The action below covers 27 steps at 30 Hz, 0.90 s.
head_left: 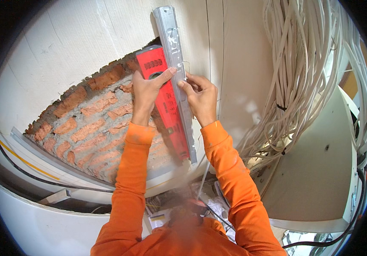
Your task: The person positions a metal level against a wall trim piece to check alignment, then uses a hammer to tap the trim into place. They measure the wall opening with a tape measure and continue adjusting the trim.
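Holding red level [166, 106] upright, along metal strip [176, 64]

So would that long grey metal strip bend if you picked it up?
Probably a little: the metal strip looks thin and long, so it may flex. It likely feels light. Both the left hand and right hand steady it beside the red level.

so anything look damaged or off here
Yes: the white wall has a ragged patch of bare brick left of the red level and metal strip. Loose white cables hang tangled at right.
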Motion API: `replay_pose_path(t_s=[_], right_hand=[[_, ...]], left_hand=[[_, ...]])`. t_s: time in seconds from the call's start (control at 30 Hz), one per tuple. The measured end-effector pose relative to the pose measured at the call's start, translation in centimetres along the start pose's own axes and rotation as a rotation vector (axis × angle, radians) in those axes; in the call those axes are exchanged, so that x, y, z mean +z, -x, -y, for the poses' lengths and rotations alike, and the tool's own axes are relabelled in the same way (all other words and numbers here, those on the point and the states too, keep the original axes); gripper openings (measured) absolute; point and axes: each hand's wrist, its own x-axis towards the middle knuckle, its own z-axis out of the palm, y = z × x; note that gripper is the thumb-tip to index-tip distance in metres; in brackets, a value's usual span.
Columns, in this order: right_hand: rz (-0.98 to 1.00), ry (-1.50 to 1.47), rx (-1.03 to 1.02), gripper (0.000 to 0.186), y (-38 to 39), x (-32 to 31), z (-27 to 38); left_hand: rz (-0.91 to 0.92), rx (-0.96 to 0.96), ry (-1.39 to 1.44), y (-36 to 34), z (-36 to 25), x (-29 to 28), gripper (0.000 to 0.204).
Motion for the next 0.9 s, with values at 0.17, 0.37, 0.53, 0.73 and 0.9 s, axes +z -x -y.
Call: replay_pose_path(t_s=[0.17, 0.37, 0.53, 0.73, 0.9], right_hand=[[0.006, 0.032, 0.011, 0.032, -0.1, -0.1, -0.1], [-0.001, 0.091, -0.02, 0.032, 0.1, -0.2, 0.7], [-0.005, 0.042, -0.008, 0.033, 0.0, -0.1, 0.2], [0.005, 0.047, -0.01, 0.035, -0.1, -0.3, 0.1], [-0.011, 0.006, -0.013, 0.036, -0.2, 0.5, -1.1]], left_hand=[[0.018, -0.041, -0.051, 0.2, -0.5, 0.1, 0.032], [0.043, -0.034, 0.008, -0.2, 0.0, -0.3, 0.03], [0.071, -0.028, -0.012, 0.1, -0.4, -0.3, 0.029], [0.033, 0.08, -0.02, 1.3, 2.8, -0.9, 0.034], [0.007, -0.039, -0.063, 7.6, 9.9, -3.1, 0.038]])
